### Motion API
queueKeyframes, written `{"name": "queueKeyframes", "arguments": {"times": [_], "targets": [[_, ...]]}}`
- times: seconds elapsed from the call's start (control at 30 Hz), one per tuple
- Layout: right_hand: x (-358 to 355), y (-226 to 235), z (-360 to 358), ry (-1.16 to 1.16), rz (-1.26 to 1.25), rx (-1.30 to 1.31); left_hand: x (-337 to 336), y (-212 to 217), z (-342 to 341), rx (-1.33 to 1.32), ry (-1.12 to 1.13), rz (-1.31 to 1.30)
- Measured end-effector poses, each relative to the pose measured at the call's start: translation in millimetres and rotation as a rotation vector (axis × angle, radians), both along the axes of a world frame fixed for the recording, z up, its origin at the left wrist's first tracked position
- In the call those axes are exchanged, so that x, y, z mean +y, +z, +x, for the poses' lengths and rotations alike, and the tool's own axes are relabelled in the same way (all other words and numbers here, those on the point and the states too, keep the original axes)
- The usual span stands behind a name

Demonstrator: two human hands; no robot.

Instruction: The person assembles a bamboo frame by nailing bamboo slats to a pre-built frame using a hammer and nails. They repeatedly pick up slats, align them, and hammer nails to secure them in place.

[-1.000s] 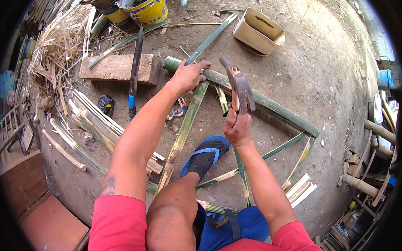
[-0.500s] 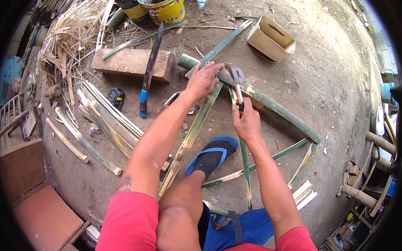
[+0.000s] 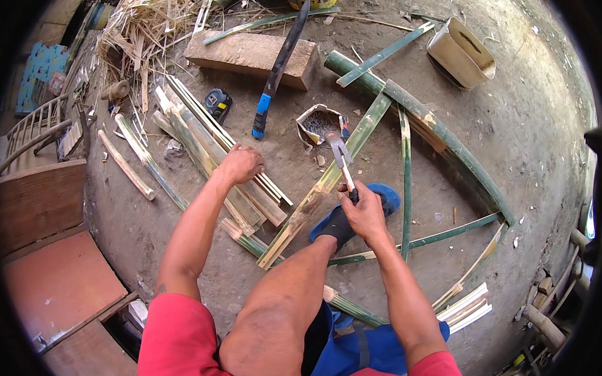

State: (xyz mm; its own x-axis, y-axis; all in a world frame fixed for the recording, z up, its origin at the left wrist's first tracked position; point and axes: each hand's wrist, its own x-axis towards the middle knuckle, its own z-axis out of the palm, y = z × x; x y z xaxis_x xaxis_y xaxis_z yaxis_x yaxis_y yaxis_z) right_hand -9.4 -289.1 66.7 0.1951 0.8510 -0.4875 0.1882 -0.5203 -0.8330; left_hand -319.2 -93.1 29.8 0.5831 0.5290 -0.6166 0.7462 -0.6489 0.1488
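My right hand (image 3: 363,209) is closed round the handle of a claw hammer (image 3: 342,156), its metal head raised above the ground. At the left, my left hand (image 3: 242,165) lies over a bundle of split bamboo strips (image 3: 196,117), its fingers curled down at the thin pale ones; the fingertips are partly hidden. Beyond the hammer, a small open container of nails (image 3: 318,125) sits on the ground. A frame of green bamboo takes up the right: a thick bamboo pole (image 3: 448,137), with a wide bamboo slat (image 3: 345,156) and thinner slats running from it toward me.
A machete (image 3: 282,61) with a blue-wrapped grip leans on a wooden block (image 3: 252,57). Near it lies a tape measure (image 3: 217,104). A beige plastic container (image 3: 459,54) stands at the far right. Bamboo shavings (image 3: 137,40) are heaped far left. My sandalled foot (image 3: 343,222) rests beside the wide slat.
My left hand has left the bamboo frame and moved left to the strips. The hammer has come back toward me in my right hand. The view has shifted, uncovering the nail container.
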Motion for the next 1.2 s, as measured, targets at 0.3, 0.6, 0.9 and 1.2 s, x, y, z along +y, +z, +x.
{"name": "queueKeyframes", "arguments": {"times": [0.3,0.6,0.9,1.2], "targets": [[-20,9,13,-0.058,-0.092,-0.003,5,29,34,-0.2,-0.054,0.035],[-37,35,44,-0.368,0.044,0.575,-31,73,160,-0.581,-0.191,0.164],[-136,-5,161,-0.97,0.172,0.388,-64,75,286,-0.499,-0.467,0.054],[-253,-65,331,-1.469,0.165,-0.074,-100,9,431,-0.831,-0.601,-0.033]]}}
